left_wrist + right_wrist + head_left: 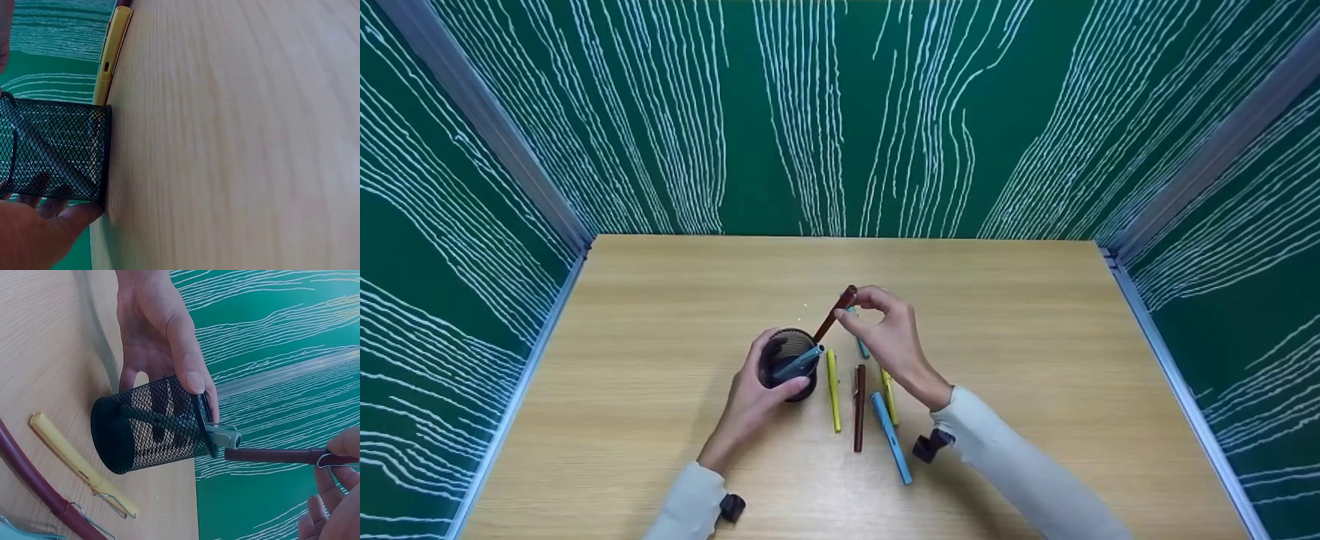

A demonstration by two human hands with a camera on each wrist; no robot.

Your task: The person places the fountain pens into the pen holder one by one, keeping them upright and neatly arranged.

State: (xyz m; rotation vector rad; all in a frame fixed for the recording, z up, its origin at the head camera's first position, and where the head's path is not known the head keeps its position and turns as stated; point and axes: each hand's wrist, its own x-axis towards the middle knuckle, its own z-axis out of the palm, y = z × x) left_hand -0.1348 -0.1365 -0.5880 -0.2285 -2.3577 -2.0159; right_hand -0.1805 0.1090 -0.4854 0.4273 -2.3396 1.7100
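Note:
My left hand (750, 401) grips a black mesh pen cup (788, 364) that stands on the wooden table (660, 315); the cup's mesh wall (56, 152) fills the left wrist view, and its side (149, 424) shows in the right wrist view. A blue-grey pen (799, 361) leans inside it, its end (225, 437) poking over the rim. My right hand (889, 334) pinches a brown pen (835, 313) by its upper end, the lower tip right at the cup's rim. The brown pen (270, 455) points at the cup mouth.
Loose pens lie on the table right of the cup: a yellow pen (833, 390), a dark red pen (859, 407), a second yellow pen (889, 397), a blue pen (891, 436), a teal pen (861, 346) under my right hand. Green patterned walls enclose the table.

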